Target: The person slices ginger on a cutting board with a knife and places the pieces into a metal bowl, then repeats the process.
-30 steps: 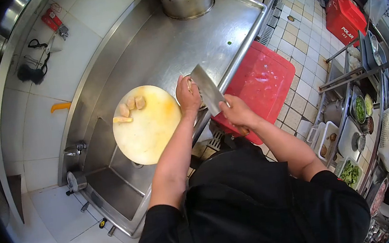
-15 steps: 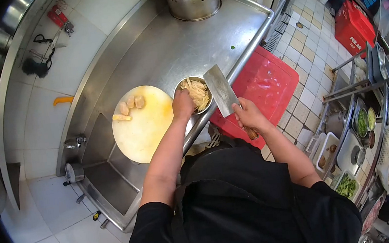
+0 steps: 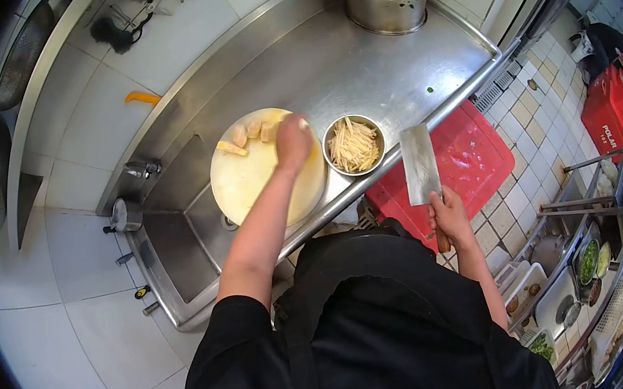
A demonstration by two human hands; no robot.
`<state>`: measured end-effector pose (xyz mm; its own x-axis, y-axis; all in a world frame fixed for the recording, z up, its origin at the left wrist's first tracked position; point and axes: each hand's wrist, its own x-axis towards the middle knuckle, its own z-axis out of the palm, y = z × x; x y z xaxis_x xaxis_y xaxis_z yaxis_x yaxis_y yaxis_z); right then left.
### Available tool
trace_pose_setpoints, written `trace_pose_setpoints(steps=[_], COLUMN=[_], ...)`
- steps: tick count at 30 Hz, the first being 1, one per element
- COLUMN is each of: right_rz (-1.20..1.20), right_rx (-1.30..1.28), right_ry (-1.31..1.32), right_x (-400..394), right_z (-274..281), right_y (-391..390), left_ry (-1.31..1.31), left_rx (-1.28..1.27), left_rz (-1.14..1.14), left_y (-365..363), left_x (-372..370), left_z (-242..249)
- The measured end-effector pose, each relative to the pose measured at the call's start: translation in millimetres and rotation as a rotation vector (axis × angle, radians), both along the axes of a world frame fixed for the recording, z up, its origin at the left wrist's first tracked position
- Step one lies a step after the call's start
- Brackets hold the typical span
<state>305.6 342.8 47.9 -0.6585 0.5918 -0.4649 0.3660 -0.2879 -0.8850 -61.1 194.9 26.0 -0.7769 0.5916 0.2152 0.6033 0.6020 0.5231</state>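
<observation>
My right hand (image 3: 450,214) is closed round the wooden handle of a cleaver (image 3: 421,164), its broad blade pointing up beside the sink's front edge. My left hand (image 3: 294,147) is over the right part of a round cutting board (image 3: 238,187); its fingers are turned away, so their grip is hidden. Several pale peeled chunks (image 3: 253,128) lie on the board just left of that hand, and a yellowish cut piece (image 3: 231,149) lies farther left. To the right of the board stands a round metal bowl (image 3: 332,163) filled with pale cut strips (image 3: 353,145).
The board and bowl rest on a steel sink counter (image 3: 289,52). A pot (image 3: 387,8) stands at its far end, with a filled bowl on top. Below the front edge is a red plastic lid (image 3: 474,151). Shelves with food trays (image 3: 558,305) stand at right.
My left hand has left the bowl of strips and moved left over the board. The cleaver has swung more upright, away from the bowl. The camera view has shifted.
</observation>
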Motion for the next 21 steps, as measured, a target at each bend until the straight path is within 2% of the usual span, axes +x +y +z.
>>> trace_pose_setpoints(steps=[1, 3, 4, 6, 9, 13, 17, 20, 21], right_rz=[-0.016, -0.023, -0.031, -0.020, 0.004, 0.078, 0.151, 0.338, 0.329], right_rx=[-0.008, 0.008, 0.023, 0.040, 0.073, 0.123, 0.155, 0.431, 0.405], right_ry=[-0.002, -0.038, -0.073, -0.088, -0.102, -0.091, -0.058, -0.137, -0.151], right_x=[3, 7, 10, 11, 7, -12, -37, -54, -61], right_z=[-1, 4, 6, 5, 8, 12, 22, 30, 38], right_y=[-2, -6, -10, -15, -26, -48, -73, -90, -96], left_ry=[0.065, 0.107, 0.104, 0.218, 0.073, 0.008, -0.102, -0.367, -0.381], left_rx=[-0.008, -0.280, -0.282, -0.473, -0.531, -0.404, -0.410, -0.376, -0.400], left_rz=[0.086, 0.116, 0.108, -0.123, -0.089, -0.014, -0.107, -0.114, -0.126], left_y=[-12, -33, -45, -60, -63, -83, -114, -137, -147], left_x=[-19, -33, -40, -47, -44, -46, -35, -10, -1], left_z=[-6, 10, 9, 10, 15, -2, 4, 14, 10])
